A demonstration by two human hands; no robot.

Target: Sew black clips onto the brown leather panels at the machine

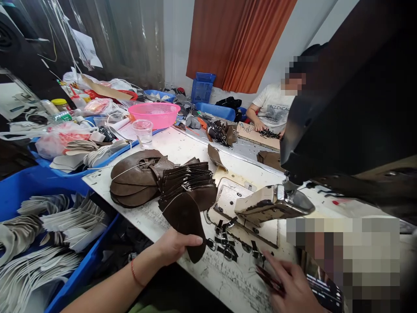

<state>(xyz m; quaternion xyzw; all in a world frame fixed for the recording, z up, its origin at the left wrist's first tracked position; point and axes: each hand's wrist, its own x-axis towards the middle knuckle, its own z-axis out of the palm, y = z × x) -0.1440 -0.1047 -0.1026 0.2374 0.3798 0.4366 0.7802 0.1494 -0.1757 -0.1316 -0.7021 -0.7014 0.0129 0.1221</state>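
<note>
**Pinched at one end**

Beyond the left hand, brown pieces are stacked. A dark panel is clamped in its pinch, probably light, pliable, best edge-held. In the right hand, a reddish tool is gripped.

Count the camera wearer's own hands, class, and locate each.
2: the left hand at lower centre, holding a dark brown piece; the right hand at lower right, holding a dark red tool.
</note>
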